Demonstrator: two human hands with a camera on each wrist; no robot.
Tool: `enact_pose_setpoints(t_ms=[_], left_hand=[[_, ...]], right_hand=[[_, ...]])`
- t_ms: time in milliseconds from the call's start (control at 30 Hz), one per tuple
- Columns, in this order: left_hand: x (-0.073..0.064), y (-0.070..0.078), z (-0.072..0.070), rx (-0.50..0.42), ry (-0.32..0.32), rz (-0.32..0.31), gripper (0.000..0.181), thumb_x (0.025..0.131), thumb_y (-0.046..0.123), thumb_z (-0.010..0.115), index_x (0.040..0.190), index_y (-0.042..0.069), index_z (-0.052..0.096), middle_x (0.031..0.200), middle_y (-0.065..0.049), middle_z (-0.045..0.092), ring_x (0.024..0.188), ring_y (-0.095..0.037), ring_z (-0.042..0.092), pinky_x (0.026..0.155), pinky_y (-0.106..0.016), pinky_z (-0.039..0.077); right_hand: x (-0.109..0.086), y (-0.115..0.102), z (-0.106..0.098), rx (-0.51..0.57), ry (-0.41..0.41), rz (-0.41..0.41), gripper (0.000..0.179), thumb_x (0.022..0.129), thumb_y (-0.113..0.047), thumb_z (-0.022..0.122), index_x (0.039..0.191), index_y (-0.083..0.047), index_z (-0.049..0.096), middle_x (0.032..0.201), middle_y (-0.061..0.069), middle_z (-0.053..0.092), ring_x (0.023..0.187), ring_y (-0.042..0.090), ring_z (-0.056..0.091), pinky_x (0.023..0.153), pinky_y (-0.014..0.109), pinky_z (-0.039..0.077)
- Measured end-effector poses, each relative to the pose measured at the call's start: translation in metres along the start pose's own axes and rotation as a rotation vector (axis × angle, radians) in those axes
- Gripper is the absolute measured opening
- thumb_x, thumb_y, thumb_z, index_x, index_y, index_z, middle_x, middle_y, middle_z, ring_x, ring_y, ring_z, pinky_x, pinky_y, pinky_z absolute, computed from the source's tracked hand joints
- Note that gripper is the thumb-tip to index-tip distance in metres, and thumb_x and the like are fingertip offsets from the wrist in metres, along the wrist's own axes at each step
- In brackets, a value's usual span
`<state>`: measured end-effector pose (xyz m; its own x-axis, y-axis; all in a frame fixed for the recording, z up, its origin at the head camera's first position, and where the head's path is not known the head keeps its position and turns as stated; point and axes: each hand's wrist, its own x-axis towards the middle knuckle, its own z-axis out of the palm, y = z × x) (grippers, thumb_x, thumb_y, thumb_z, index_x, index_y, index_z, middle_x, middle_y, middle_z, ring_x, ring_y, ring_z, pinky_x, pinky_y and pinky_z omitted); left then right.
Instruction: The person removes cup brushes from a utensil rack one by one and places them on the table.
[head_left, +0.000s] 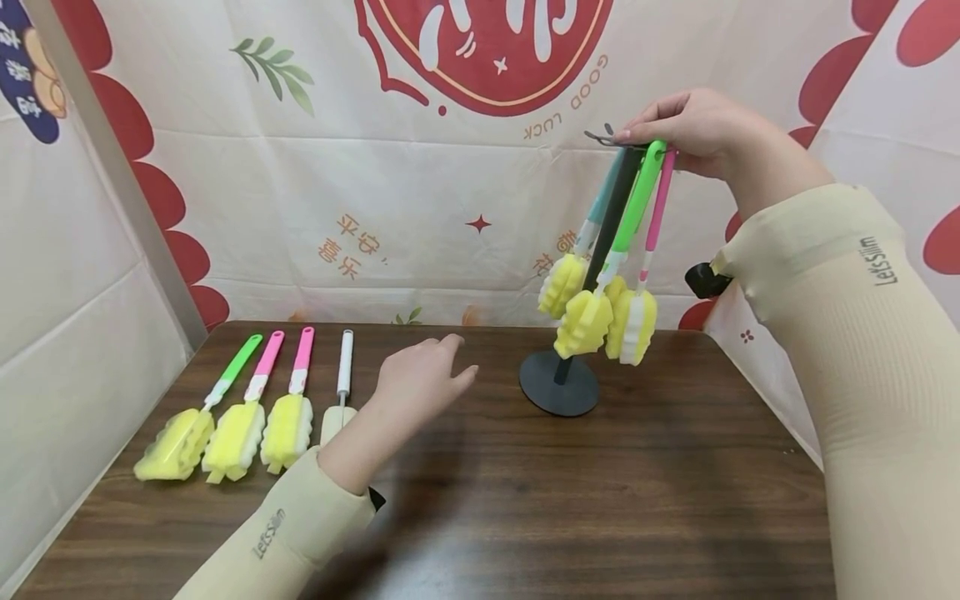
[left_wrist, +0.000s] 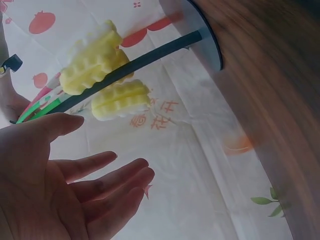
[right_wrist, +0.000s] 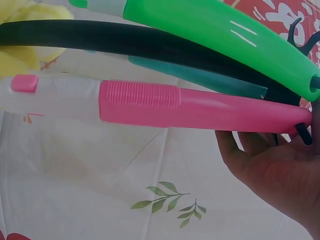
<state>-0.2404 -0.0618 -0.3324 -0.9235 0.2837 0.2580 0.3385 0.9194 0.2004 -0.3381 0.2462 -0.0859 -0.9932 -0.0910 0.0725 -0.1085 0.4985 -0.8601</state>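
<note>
brown tabletop (head_left: 570,500) below, right hand (head_left: 697,133) grips the stand (head_left: 612,212) up top (left hand (head_left: 418,379) loosely outstretched).

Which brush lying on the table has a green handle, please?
The leftmost brush; the middle two brushes have pink handles, the rightmost brush a white one.

the black round-based stand (head_left: 560,385) stands right on the brown wood-grain surface (head_left: 570,508), yellow sponge-headed brushes (head_left: 583,323) hanging from its top; four long-handled brushes (head_left: 287,431) lie left.

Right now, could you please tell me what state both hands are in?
Left hand: open, holding nothing.
Right hand: closed on the top of the black stand.
</note>
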Motion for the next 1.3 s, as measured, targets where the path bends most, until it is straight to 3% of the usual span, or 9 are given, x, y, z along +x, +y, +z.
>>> enact_pose_setpoints(t_ms=[500,833,1133,1300], left_hand=[[0.012,0.017,-0.006,-0.024,-0.02,0.019,0.048,0.095,0.049,0.056,0.131,0.017,0.059,0.115,-0.002,0.068,0.095,-0.021,0.066,0.069,-0.043,0.053],[0.024,0.032,-0.008,-0.024,-0.03,0.04,0.041,0.095,0.05,0.055,0.114,0.014,0.061,0.082,-0.002,0.066,0.066,-0.018,0.061,0.055,-0.036,0.048],[0.037,0.045,-0.01,-0.061,-0.051,0.051,0.045,0.095,0.05,0.053,0.125,0.017,0.061,0.108,-0.002,0.068,0.089,-0.021,0.064,0.063,-0.039,0.052],[0.044,0.055,-0.012,-0.075,-0.061,0.05,0.047,0.095,0.051,0.052,0.13,0.02,0.059,0.11,-0.002,0.069,0.097,-0.023,0.062,0.067,-0.039,0.052]], right_hand=[[-0.002,-0.007,0.008,0.03,0.053,0.065,0.022,0.074,-0.034,0.084,0.083,-0.015,0.078,0.082,0.001,0.063,0.062,0.014,0.065,0.062,0.023,0.054],[-0.006,-0.008,0.016,0.084,0.111,0.102,0.02,0.071,-0.033,0.086,0.078,-0.016,0.077,0.084,0.001,0.061,0.064,0.013,0.066,0.061,0.025,0.055],[-0.011,-0.013,0.02,0.082,0.156,0.141,0.019,0.072,-0.033,0.085,0.075,-0.017,0.076,0.092,0.002,0.058,0.065,0.013,0.066,0.062,0.024,0.055],[-0.016,-0.013,0.023,0.056,0.204,0.152,0.023,0.07,-0.037,0.086,0.076,-0.018,0.075,0.094,0.002,0.056,0.064,0.011,0.065,0.061,0.022,0.054]])
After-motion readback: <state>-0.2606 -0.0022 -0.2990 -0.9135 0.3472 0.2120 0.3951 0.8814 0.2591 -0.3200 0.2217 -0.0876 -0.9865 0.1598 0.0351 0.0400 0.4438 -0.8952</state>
